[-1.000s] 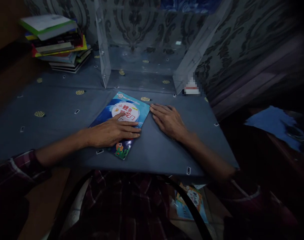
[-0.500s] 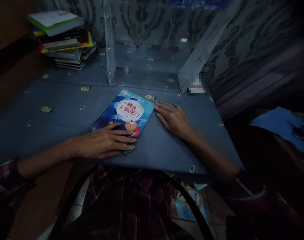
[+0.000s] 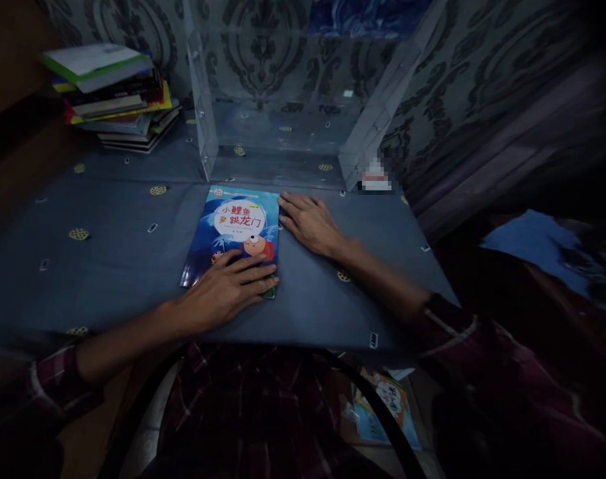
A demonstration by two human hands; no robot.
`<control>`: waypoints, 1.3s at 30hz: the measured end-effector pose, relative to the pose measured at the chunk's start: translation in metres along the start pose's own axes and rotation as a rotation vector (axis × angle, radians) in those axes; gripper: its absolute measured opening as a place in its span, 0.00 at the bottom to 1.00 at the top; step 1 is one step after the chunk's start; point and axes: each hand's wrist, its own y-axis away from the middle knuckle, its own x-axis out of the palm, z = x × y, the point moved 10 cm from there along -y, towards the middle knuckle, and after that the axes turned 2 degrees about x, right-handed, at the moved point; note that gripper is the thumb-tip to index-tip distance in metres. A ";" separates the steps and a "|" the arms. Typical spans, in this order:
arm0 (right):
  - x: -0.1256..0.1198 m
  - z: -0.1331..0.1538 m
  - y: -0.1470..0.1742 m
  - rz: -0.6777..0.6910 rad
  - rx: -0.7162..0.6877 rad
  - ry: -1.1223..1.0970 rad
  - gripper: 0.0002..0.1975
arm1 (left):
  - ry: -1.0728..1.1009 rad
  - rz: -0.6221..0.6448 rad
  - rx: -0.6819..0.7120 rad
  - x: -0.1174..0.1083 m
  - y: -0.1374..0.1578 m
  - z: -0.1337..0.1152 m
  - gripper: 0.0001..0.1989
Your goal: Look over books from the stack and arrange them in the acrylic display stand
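A blue picture book (image 3: 240, 219) with Chinese characters and a cartoon fish on its cover lies closed on the cloth-covered table (image 3: 123, 266). My left hand (image 3: 227, 283) rests flat across the lower part of the cover, its fingers stretched out and somewhat apart, hiding some of the picture. At the upper right corner of the book, my right hand (image 3: 310, 223) lies palm down on the cloth with its fingertips touching the book's edge. Neither hand is wrapped round anything.
A clear plastic rack (image 3: 203, 126) stands behind the book. At the back left is an uneven stack of books (image 3: 118, 93). A blurred-out white object (image 3: 376, 178) sits right of the rack. Below the table's front edge lie more books (image 3: 382, 406). Blue cloth (image 3: 527, 246) is at the far right.
The book has turned anticlockwise and now lies nearly straight to the table edge. Both hands have moved with it. The camera view has also shifted slightly.
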 end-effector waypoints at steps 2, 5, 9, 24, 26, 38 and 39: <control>-0.002 0.010 0.016 -0.042 -0.014 -0.022 0.22 | -0.007 -0.030 0.008 -0.002 0.001 -0.001 0.18; -0.007 0.030 0.047 -0.089 -0.095 -0.086 0.21 | -0.004 -0.092 0.060 -0.007 0.003 -0.005 0.16; -0.015 0.053 0.082 -0.095 -0.207 -0.171 0.20 | 0.030 -0.177 0.147 -0.018 0.004 -0.013 0.14; -0.031 0.102 0.132 -0.100 -0.386 -0.253 0.17 | -0.067 -0.186 0.173 -0.025 0.011 -0.027 0.17; -0.032 0.103 0.133 -0.102 -0.388 -0.233 0.17 | -0.087 -0.176 0.167 -0.025 0.013 -0.030 0.17; -0.028 0.108 0.145 -0.099 -0.368 -0.161 0.22 | -0.193 -0.101 0.039 -0.020 0.045 -0.038 0.24; -0.028 0.108 0.145 -0.102 -0.368 -0.157 0.21 | -0.201 -0.112 0.030 -0.020 0.049 -0.037 0.24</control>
